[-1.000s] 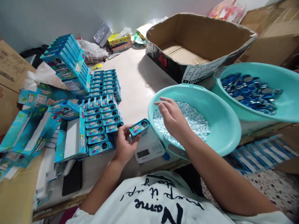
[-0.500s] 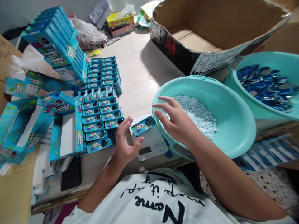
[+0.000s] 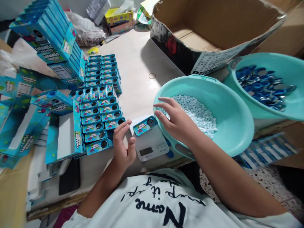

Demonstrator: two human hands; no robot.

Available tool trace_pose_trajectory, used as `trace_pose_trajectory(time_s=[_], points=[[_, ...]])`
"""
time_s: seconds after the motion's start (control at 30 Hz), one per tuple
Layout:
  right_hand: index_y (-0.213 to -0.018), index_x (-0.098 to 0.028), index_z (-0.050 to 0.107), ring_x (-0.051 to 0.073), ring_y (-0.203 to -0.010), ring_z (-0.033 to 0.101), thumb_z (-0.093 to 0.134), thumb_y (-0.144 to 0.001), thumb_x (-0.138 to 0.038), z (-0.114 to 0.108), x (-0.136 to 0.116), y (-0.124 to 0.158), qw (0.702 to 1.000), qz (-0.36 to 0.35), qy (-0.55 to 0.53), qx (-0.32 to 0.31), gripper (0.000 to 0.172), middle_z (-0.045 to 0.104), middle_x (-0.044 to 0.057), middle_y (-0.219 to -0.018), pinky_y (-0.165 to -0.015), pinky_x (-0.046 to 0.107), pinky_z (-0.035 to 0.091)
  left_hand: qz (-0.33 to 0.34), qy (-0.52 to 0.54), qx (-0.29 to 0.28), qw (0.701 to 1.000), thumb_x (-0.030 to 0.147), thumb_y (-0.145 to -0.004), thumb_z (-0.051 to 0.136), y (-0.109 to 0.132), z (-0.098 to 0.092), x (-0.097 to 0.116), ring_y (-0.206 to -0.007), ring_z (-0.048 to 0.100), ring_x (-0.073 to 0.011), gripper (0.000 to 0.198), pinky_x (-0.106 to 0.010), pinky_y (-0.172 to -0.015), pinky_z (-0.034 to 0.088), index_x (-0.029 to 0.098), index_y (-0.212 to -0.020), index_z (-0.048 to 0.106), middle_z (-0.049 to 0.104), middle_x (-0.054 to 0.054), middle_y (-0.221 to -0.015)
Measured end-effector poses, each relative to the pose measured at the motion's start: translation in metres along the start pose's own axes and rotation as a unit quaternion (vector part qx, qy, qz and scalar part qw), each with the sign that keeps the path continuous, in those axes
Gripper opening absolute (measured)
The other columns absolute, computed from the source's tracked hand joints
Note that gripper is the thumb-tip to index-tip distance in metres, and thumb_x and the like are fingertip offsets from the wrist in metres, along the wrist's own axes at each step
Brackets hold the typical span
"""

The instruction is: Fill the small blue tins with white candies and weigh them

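A blue candy tin (image 3: pixel 144 126) with a dark round window lies on a white digital scale (image 3: pixel 155 144); the display is lit but hard to read. My left hand (image 3: pixel 123 144) is beside the scale's left edge, fingers apart, with nothing in it. Over the near left rim of a turquoise basin (image 3: pixel 234 126) hovers my right hand (image 3: pixel 177 118), fingers spread and holding nothing. Small pale blue candies (image 3: pixel 197 110) lie in the basin, partly hidden by that hand. Rows of similar tins (image 3: pixel 101 107) stand packed left of my left hand.
Stacked blue display boxes (image 3: pixel 57 41) and open blue cartons (image 3: pixel 64 136) fill the left side. A second turquoise basin (image 3: pixel 263 110) holds blue and silver lids. Behind is a large cardboard box (image 3: pixel 175 53). A rubber band (image 3: pixel 152 76) and a dark phone-like slab (image 3: pixel 69 177) lie on the table.
My left hand has drawn slightly left, away from the tin on the scale. My right hand stays over the basin's rim. The whole view has shifted a little.
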State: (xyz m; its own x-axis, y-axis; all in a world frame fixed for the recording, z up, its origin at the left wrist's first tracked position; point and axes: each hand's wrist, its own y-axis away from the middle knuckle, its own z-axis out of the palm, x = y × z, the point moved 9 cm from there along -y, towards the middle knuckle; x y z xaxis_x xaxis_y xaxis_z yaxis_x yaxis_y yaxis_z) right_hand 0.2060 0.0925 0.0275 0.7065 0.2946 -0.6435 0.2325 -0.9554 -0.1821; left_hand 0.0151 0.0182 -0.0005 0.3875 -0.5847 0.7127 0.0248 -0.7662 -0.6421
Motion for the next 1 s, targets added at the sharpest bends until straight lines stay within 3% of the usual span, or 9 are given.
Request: trace_pose_trajectory(time_s=[0.1,0.17,0.3,0.4,0.53,0.63,0.73,0.83,1.0], points=[[-0.124,-0.025,0.065,0.035,-0.139,0.049,0.044,-0.104,-0.045,-0.001,-0.001,0.0,1.0,-0.005,0.004,-0.002,0.036,0.053,0.015,-0.147,-0.11,0.061,0.046,0.002,0.007,0.0,1.0,0.038,-0.106,0.044,0.0,0.0,0.001,-0.13,0.059,-0.0261,0.036,-0.049,-0.108,0.051,0.027,-0.141,0.045,0.058,-0.013,-0.134],[-0.131,-0.026,0.062,0.035,-0.14,0.047,0.048,-0.102,-0.045,-0.002,-0.01,0.001,0.999,-0.046,-0.004,-0.014,0.037,0.052,0.015,-0.149,-0.112,0.061,0.045,0.003,0.017,0.005,1.0,0.036,-0.106,0.045,0.001,-0.001,0.001,-0.13,0.058,-0.0262,0.036,-0.049,-0.108,0.051,0.026,-0.14,0.047,0.058,-0.013,-0.135],[-0.145,-0.03,0.054,0.03,-0.135,0.054,0.067,-0.092,-0.038,0.008,-0.04,0.008,0.974,-0.185,-0.037,-0.122,0.055,0.058,0.012,-0.144,-0.112,0.054,0.047,-0.011,0.018,0.015,1.0,0.036,-0.106,0.043,0.003,-0.003,-0.002,-0.132,0.057,-0.027,0.036,-0.05,-0.11,0.05,0.024,-0.14,0.048,0.057,-0.015,-0.135],[-0.141,-0.028,0.059,0.027,-0.12,0.064,0.069,-0.088,-0.021,0.019,-0.044,0.01,0.965,-0.198,0.007,-0.169,0.054,0.068,0.01,-0.129,-0.105,0.049,0.052,-0.021,0.024,0.015,0.999,0.036,-0.105,0.046,0.004,-0.003,-0.004,-0.132,0.057,-0.0273,0.036,-0.049,-0.109,0.05,0.023,-0.139,0.049,0.057,-0.016,-0.136],[-0.133,-0.022,0.066,0.027,-0.104,0.069,0.063,-0.088,-0.012,0.024,-0.038,0.008,0.973,-0.168,0.048,-0.153,0.046,0.072,0.011,-0.116,-0.089,0.043,0.059,-0.019,0.037,0.026,0.999,0.033,-0.104,0.049,0.006,-0.004,-0.004,-0.131,0.057,-0.0269,0.035,-0.047,-0.106,0.052,0.022,-0.138,0.051,0.057,-0.017,-0.138],[-0.13,-0.022,0.067,0.025,-0.103,0.07,0.061,-0.09,-0.014,0.014,-0.04,0.002,0.979,-0.171,0.015,-0.108,0.041,0.071,0.011,-0.119,-0.088,0.039,0.06,-0.017,0.047,0.051,0.997,0.033,-0.104,0.05,0.009,-0.008,-0.003,-0.129,0.059,-0.0272,0.034,-0.049,-0.106,0.053,0.022,-0.135,0.051,0.058,-0.016,-0.136],[-0.129,-0.022,0.068,0.024,-0.103,0.07,0.065,-0.091,-0.023,-0.015,-0.036,-0.025,0.986,-0.163,-0.032,-0.015,0.038,0.071,0.012,-0.119,-0.089,0.037,0.06,-0.018,0.055,0.073,0.996,0.033,-0.103,0.05,0.011,-0.012,-0.002,-0.127,0.059,-0.0275,0.034,-0.049,-0.105,0.053,0.021,-0.135,0.051,0.057,-0.016,-0.134],[-0.126,-0.021,0.069,0.023,-0.103,0.07,0.07,-0.086,-0.028,-0.046,-0.017,-0.079,0.99,-0.123,-0.046,0.048,0.04,0.071,0.01,-0.119,-0.088,0.035,0.061,-0.018,0.061,0.067,0.996,0.03,-0.103,0.051,0.012,-0.008,-0.001,-0.127,0.059,-0.0263,0.033,-0.047,-0.106,0.051,0.022,-0.135,0.051,0.057,-0.016,-0.135],[-0.125,-0.018,0.069,0.022,-0.101,0.068,0.071,-0.081,-0.021,-0.076,0.046,-0.178,0.986,0.032,0.161,0.037,0.044,0.072,0.008,-0.115,-0.092,0.033,0.056,-0.009,0.064,0.03,0.997,0.025,-0.103,0.048,0.017,0.005,0.003,-0.122,0.061,-0.0232,0.03,-0.04,-0.102,0.053,0.022,-0.133,0.051,0.059,-0.015,-0.13]])
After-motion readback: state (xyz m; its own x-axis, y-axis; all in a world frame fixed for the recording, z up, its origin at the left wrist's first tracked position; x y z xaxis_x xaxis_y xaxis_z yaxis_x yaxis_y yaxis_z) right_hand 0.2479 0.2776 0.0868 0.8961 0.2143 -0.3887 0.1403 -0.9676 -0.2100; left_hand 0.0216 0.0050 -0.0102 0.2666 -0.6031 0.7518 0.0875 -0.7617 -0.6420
